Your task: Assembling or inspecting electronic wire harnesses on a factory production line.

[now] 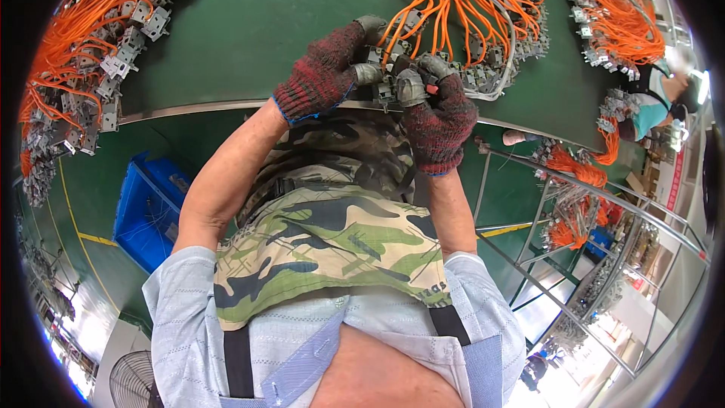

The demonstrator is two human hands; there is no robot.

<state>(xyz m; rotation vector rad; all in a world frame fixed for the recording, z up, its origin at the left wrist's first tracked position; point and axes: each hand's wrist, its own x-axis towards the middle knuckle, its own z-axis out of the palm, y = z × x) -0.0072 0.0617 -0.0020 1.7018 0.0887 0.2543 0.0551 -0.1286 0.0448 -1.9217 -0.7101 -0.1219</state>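
Both my hands wear dark red knit gloves with grey-covered fingertips and meet at the table's near edge. My left hand point(325, 68) is closed around a small grey metal bracket point(387, 91) with an orange cable point(388, 47) running from it. Beside it, my right hand point(444, 117) is closed, thumb and fingers pressed together at the bracket's right side. A small dark piece with a red part point(432, 89) shows between those fingers; its kind is hidden. Just beyond my hands lies a bundle of orange cables point(461, 7) with metal brackets on their ends, ringed by a grey-white cord point(507, 45).
The green table point(249, 30) has a metal front edge. More orange cable bundles lie at the left point(83, 38) and far right point(615, 11). A blue bin point(143, 211) stands below left, a metal-framed rack point(544, 181) at right. Another person point(657, 102) is at far right.
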